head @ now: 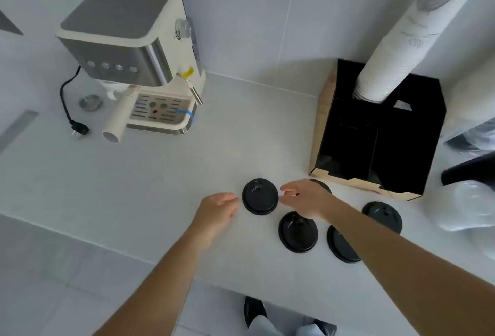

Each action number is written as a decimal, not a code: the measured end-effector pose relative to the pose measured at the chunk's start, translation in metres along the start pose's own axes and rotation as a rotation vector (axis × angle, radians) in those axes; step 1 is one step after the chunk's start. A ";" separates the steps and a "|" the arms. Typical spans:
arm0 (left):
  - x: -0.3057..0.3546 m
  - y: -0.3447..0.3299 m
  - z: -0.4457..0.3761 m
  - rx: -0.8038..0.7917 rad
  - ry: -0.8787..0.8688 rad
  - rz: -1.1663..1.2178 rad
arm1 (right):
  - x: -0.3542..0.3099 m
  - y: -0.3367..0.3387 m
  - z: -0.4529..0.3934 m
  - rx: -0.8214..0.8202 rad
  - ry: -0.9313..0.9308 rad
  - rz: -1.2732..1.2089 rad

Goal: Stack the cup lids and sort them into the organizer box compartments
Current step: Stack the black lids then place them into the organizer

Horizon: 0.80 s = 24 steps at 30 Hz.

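Observation:
Several black cup lids lie on the white counter. One lid (260, 196) sits between my hands; my left hand (217, 213) is just left of it and my right hand (305, 199) just right of it, both with fingers apart and holding nothing. A second lid (297, 232) lies below my right hand, a third (341, 246) is partly under my right forearm, a fourth (383, 215) lies further right, and a fifth (322, 185) peeks out behind my right hand. The black organizer box (321, 121) with wooden sides stands behind them, its front compartments dark.
A tall stack of white paper cups (396, 49) leans out of the box's rear compartment. A cream espresso machine (134, 51) stands at the back left with its black cord and plug (77, 129). Clear plastic wrap (466, 207) lies at the right edge.

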<state>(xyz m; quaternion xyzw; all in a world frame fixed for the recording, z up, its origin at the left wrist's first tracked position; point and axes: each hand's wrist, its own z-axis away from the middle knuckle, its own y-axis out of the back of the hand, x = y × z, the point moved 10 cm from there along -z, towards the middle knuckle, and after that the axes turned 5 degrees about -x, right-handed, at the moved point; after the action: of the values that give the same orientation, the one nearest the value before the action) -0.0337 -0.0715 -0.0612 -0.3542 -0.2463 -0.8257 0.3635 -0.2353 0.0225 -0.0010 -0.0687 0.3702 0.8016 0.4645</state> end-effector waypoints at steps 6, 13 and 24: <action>0.001 -0.024 0.006 0.013 -0.008 0.109 | -0.002 -0.010 -0.010 0.051 -0.060 -0.121; -0.001 -0.037 0.005 -0.001 0.081 0.147 | 0.002 -0.019 -0.016 0.003 -0.109 -0.276; 0.020 -0.031 0.013 -0.023 0.054 0.133 | 0.011 -0.011 0.003 0.071 -0.076 -0.709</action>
<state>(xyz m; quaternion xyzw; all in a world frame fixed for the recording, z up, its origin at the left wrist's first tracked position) -0.0621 -0.0522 -0.0425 -0.3515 -0.2030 -0.8117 0.4200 -0.2317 0.0353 -0.0091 -0.1468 0.3335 0.5792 0.7292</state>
